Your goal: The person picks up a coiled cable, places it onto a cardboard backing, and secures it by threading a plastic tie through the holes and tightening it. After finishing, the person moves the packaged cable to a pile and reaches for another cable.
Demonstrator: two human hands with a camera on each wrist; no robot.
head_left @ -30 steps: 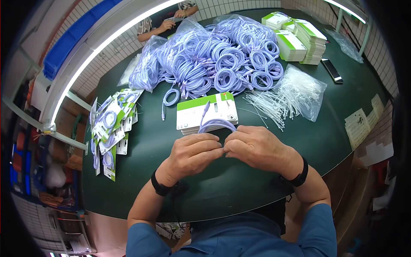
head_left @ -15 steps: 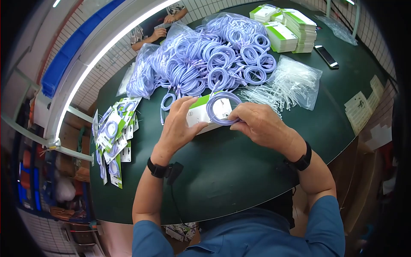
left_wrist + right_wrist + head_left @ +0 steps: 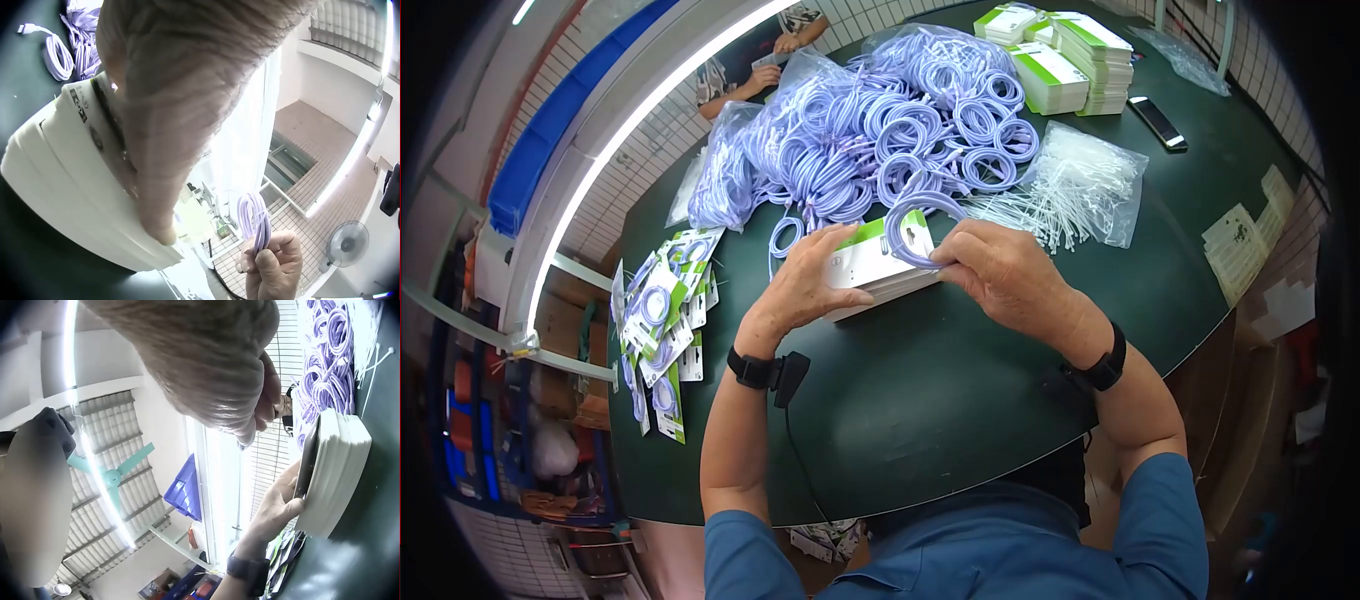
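Shifts coil (image 3: 894,236) from both hands to right hand's pinch (image 3: 1015,275) — rests left hand (image 3: 802,280), fingers open, against cards (image 3: 862,265); has some packs (image 3: 662,310) filled, leaves heap (image 3: 830,150) uncarded.

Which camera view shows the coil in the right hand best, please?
Head view: the coil looks roundest there. The left wrist view shows a narrow oval; in the right wrist view I cannot see it.

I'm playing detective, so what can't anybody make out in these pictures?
- Head view: the other person's face, cut off by the top edge.
- Head view: the top card's words, too small, partly covered by the left hand and cable coil.
- Head view: anything on the phone, too small.
- Right wrist view: that coil, seemingly behind the right hand.
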